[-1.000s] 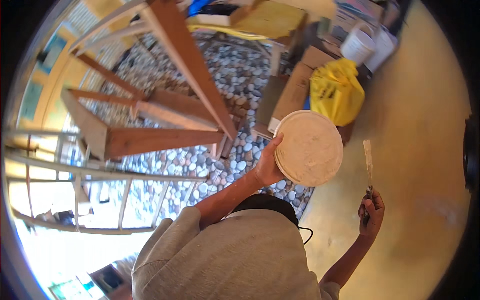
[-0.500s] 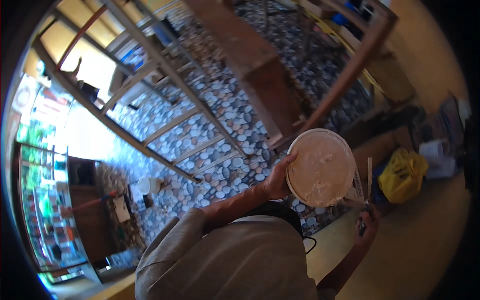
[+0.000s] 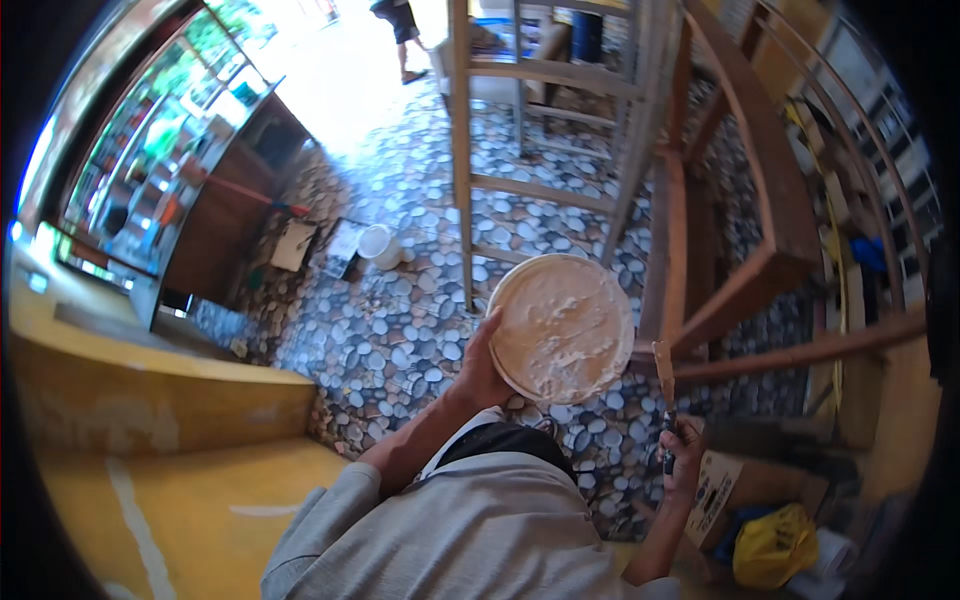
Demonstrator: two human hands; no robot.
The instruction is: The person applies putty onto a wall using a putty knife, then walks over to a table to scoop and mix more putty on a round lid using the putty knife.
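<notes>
My left hand (image 3: 482, 368) grasps a round, shallow, pale-rimmed disc smeared with tan paste (image 3: 563, 330), in the middle of the frame; my thumb presses its left edge, and how the fingers sit beneath I cannot tell. My right hand (image 3: 682, 452), right of centre in the lower half, is closed round the dark handle of a narrow, paste-coated metal putty knife (image 3: 664, 385), its blade pointing up the frame and apart from the disc.

With one side only in my grip, I judge the disc could tip toward its far, right-hand edge; a slack wrist or a knock would then let the loose lumps slide off onto the grey-and-brown pebble-patterned floor (image 3: 400, 330). Paste on the blade could drop too, if I swing it carelessly.

Just beyond the disc, upper centre, stands a tall, pale ladder (image 3: 460, 150), and at upper right a reddish-brown wooden frame (image 3: 787, 245). Looking down at the paste while walking, I might clip either, or catch the white plastic bucket (image 3: 378, 246) left of centre with a foot.
</notes>
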